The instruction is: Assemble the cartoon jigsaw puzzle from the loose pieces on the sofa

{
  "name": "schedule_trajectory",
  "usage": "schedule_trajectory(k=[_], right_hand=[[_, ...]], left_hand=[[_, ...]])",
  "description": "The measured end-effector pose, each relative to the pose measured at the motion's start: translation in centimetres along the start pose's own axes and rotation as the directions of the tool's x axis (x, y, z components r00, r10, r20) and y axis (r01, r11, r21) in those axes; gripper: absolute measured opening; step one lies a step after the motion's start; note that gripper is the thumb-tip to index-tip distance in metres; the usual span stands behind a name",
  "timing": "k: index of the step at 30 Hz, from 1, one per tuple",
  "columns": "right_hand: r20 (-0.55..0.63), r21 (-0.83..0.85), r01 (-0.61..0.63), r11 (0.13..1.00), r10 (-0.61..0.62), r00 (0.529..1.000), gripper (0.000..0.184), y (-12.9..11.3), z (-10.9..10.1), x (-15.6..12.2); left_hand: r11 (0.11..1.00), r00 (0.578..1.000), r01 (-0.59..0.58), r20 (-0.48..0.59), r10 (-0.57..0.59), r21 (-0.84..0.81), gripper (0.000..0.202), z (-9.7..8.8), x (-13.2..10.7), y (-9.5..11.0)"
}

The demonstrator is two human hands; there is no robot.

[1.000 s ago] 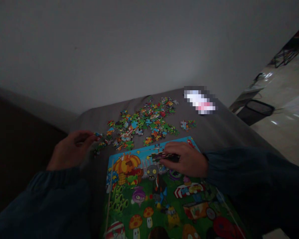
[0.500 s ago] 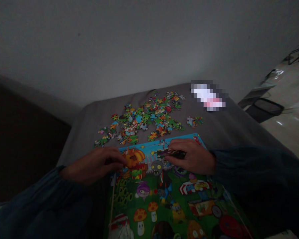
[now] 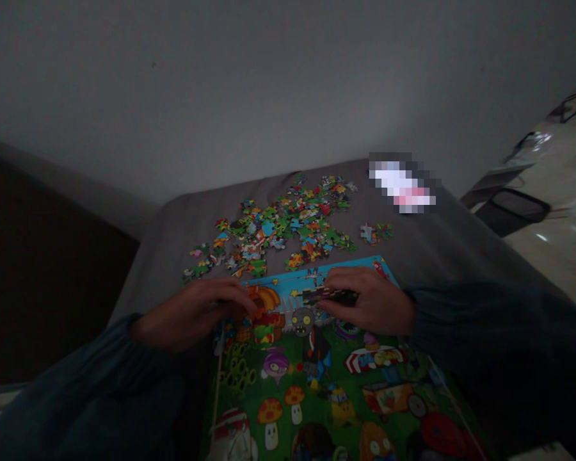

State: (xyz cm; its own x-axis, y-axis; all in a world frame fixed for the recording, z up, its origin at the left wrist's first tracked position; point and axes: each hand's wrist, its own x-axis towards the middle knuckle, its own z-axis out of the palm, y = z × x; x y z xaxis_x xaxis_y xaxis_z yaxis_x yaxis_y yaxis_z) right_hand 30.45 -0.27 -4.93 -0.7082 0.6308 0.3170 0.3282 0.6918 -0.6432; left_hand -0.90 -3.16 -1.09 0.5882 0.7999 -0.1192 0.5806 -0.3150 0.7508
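We had a dark bunch of puzzle pieces [image 3: 330, 296] pinched in our right hand [image 3: 372, 301], just over the top of the bright puzzle picture [image 3: 288, 384]. Our half-curled left hand [image 3: 194, 314] sat by the pumpkin [image 3: 264, 298]; we could not tell if it held anything. Loose pieces [image 3: 273, 230] lay past the picture on a gray cloth [image 3: 432, 256].

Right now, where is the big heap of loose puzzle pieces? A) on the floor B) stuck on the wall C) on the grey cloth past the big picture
C: the loose jigsaw pieces lie on the grey cloth, beyond the top edge of the puzzle picture.
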Motion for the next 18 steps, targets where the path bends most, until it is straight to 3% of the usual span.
schedule_trajectory(k=[5,10,14,18], right_hand=[[-0.026,-0.003,0.013,1.0,-0.013,1.0,0.018,-0.1,0.0,0.0],[-0.031,-0.005,0.029,1.0,-0.029,0.999,0.015,-0.1,0.0,-0.1],[-0.021,-0.003,0.025,1.0,-0.025,0.999,0.015,0.0,0.0,-0.1],[-0.014,-0.001,0.018,1.0,-0.018,1.0,0.016,0.0,0.0,-0.1]], left_hand=[[0.998,1.0,0.008,-0.016,-0.008,-0.058,0.025,0.7,0.0,-0.1],[0.989,0.996,0.091,0.007,-0.091,-0.114,0.027,1.5,-0.4,-1.0],[0.994,0.995,0.092,-0.021,-0.093,-0.053,0.022,0.4,-0.4,-0.8],[0.984,0.988,0.147,-0.058,-0.142,0.095,0.03,-1.0,-0.5,-0.9]])
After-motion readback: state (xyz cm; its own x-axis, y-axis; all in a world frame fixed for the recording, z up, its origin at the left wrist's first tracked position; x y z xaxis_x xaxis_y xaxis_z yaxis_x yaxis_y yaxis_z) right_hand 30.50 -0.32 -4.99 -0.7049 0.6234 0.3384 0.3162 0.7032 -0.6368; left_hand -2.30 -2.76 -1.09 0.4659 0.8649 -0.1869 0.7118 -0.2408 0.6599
